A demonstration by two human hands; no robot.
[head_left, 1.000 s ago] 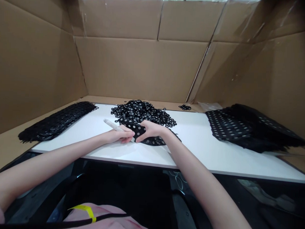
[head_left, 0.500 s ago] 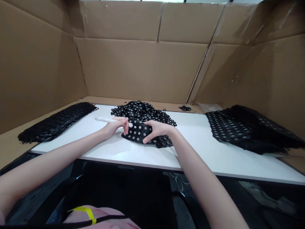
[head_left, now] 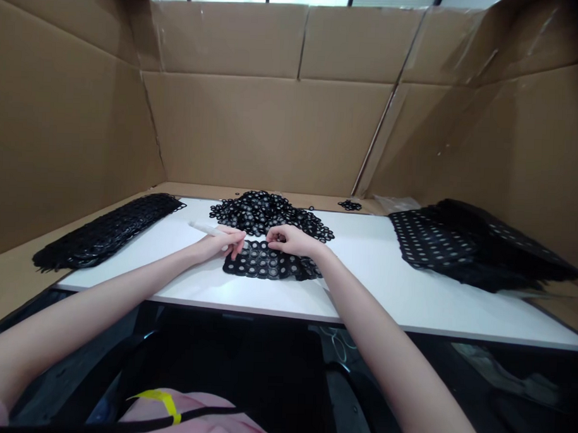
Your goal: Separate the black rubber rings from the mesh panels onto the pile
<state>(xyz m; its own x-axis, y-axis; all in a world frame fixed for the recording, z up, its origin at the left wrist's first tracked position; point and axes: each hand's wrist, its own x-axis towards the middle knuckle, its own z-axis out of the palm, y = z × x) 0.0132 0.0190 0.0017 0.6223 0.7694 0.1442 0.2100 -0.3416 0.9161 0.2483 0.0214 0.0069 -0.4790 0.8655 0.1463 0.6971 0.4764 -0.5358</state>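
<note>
Flat on the white table (head_left: 363, 276) in front of me lies a black sheet with rows of round holes (head_left: 254, 264). My left hand (head_left: 226, 241) is closed around a white pen-like tool (head_left: 202, 227), whose rear end points up and left; its fingertips are at the sheet's upper left edge. My right hand (head_left: 292, 240) has its thumb and fingers pinched together at the sheet's upper edge, and whether it grips that edge or a small piece is hidden. Just behind both hands rises a heap of small black rings (head_left: 265, 209).
A long stack of black netted strips (head_left: 113, 229) lies at the left. Black perforated sheets (head_left: 458, 244) are piled at the right. A few loose rings (head_left: 350, 205) sit near the back edge. Cardboard walls (head_left: 268, 127) close in the table on three sides.
The sheet, which was lifted and bent, now lies flatter and closer to me. My right hand has moved up from the sheet's middle to its far edge, its spread fingers closing into a pinch.
</note>
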